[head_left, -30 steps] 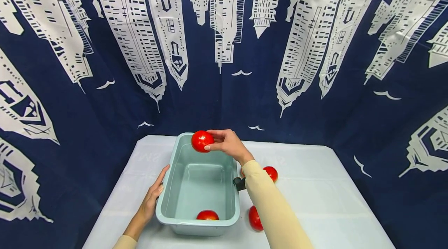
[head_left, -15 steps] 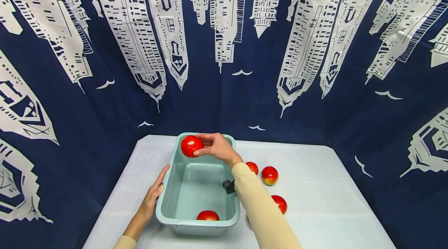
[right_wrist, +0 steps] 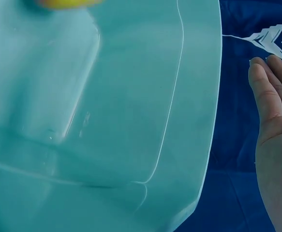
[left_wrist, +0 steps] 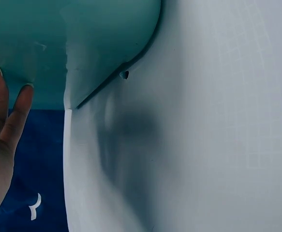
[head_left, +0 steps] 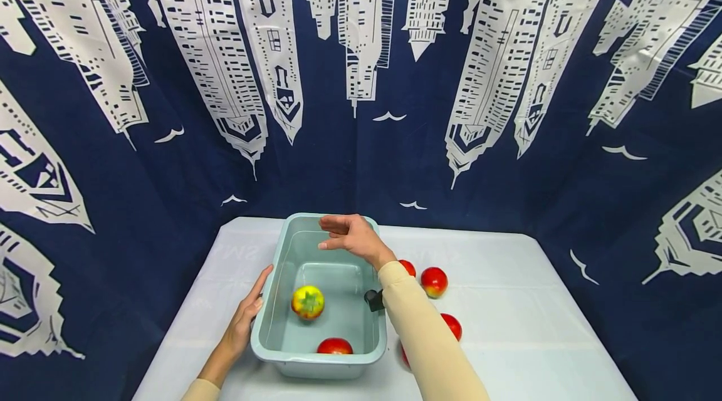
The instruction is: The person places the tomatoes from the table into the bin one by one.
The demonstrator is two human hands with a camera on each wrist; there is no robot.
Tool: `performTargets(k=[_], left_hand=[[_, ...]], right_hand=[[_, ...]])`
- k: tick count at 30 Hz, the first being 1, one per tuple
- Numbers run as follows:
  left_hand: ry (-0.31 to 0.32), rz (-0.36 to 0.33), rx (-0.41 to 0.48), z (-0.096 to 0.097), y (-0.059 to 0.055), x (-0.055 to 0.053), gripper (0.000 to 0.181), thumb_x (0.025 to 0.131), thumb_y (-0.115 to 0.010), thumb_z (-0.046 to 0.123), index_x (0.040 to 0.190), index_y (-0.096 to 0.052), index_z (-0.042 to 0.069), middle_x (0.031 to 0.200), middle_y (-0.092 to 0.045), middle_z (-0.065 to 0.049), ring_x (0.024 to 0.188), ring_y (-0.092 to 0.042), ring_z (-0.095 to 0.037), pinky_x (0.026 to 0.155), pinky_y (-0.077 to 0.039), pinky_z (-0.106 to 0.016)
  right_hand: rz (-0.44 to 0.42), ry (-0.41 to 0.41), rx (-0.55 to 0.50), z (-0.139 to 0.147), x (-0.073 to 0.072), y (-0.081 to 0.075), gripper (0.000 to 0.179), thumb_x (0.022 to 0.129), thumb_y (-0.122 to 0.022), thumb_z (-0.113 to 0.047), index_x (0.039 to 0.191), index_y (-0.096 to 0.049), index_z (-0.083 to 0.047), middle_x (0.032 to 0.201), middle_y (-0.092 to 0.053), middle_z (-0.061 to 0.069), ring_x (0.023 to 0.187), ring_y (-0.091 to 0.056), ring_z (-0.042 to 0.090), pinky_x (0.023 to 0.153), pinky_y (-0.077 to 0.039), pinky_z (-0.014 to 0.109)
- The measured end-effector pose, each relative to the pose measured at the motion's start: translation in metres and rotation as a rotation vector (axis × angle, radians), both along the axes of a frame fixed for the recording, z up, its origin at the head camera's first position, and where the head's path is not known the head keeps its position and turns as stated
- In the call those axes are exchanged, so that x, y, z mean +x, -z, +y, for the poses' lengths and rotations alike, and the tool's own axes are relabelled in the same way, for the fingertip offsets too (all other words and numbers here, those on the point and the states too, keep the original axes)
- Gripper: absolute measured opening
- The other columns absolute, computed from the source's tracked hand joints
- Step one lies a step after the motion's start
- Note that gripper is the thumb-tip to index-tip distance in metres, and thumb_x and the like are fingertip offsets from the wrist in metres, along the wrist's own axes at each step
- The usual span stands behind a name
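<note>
My right hand (head_left: 352, 238) hangs over the far part of a pale green plastic basin (head_left: 316, 360), fingers extended and thumb apart, holding nothing. Below it in the basin lies a round fruit (head_left: 307, 302), its yellow end with a green star-shaped patch facing up. A second, red fruit (head_left: 335, 346) sits by the near wall, partly hidden by the rim. My left hand (head_left: 242, 319) rests against the basin's left outer side with straight fingers. In the left wrist view, the fingertips (left_wrist: 23, 94) touch the basin wall (left_wrist: 111, 34).
Right of the basin, several red fruits lie on the white table (head_left: 524, 313), among them one red fruit (head_left: 434, 282) in full view; my right sleeve (head_left: 434, 338) partly covers others. A dark blue cloth (head_left: 350, 163) with white buildings hangs behind the table.
My right hand moved left over the basin with the red fruit, then let it go. The fruit dropped to the basin floor, yellow end up. My left hand stayed put.
</note>
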State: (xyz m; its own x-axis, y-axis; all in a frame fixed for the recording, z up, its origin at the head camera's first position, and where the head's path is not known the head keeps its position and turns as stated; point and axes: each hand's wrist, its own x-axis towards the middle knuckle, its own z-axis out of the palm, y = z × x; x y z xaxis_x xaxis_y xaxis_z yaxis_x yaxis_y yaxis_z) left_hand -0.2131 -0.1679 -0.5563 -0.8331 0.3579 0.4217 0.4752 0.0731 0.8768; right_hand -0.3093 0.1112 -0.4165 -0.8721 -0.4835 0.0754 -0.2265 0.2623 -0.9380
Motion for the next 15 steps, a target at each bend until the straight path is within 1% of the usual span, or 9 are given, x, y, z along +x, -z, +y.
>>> performTargets(k=[4,8,10,12,15], left_hand=[[0.005,-0.001,-0.003,0.0,0.002,-0.001,0.059,0.099,-0.02,0.015,0.157,-0.014,0.015,0.162,-0.016,-0.018,0.136,-0.043,-0.01,0.102,-0.035,-0.019],[0.011,-0.007,0.006,0.001,0.002,-0.001,0.059,0.099,-0.02,0.015,0.157,-0.015,0.015,0.162,-0.016,-0.017,0.137,-0.04,-0.006,0.103,-0.033,-0.018],[0.01,-0.008,0.01,0.001,0.002,-0.001,0.059,0.099,-0.02,0.015,0.157,-0.015,0.015,0.162,-0.015,-0.017,0.138,-0.038,-0.003,0.103,-0.032,-0.017],[0.003,-0.01,0.01,0.001,0.002,-0.001,0.059,0.099,-0.021,0.016,0.157,-0.015,0.015,0.162,-0.015,-0.017,0.137,-0.038,-0.001,0.103,-0.032,-0.018],[-0.003,-0.01,0.002,0.0,0.001,-0.001,0.059,0.098,-0.021,0.016,0.157,-0.015,0.015,0.162,-0.016,-0.018,0.135,-0.041,-0.004,0.101,-0.034,-0.02]], right_hand=[[-0.001,0.0,0.022,0.005,0.0,-0.001,0.066,0.079,-0.08,-0.018,0.139,-0.054,-0.009,0.14,-0.057,0.01,0.13,-0.054,0.026,0.105,-0.044,0.034],[0.008,0.02,0.031,0.012,-0.001,-0.002,0.065,0.077,-0.081,-0.017,0.137,-0.057,-0.009,0.139,-0.059,0.009,0.13,-0.053,0.032,0.104,-0.044,0.034],[0.022,0.026,0.034,0.017,-0.002,-0.003,0.065,0.077,-0.081,-0.016,0.137,-0.056,-0.006,0.138,-0.058,0.011,0.13,-0.053,0.033,0.104,-0.045,0.035],[0.033,0.039,0.041,0.023,-0.002,-0.005,0.064,0.078,-0.08,-0.015,0.136,-0.056,-0.006,0.137,-0.059,0.011,0.129,-0.055,0.03,0.104,-0.045,0.034],[0.031,0.059,0.045,0.032,-0.003,-0.007,0.063,0.079,-0.079,-0.015,0.137,-0.056,-0.006,0.137,-0.06,0.01,0.128,-0.056,0.025,0.104,-0.045,0.033]])
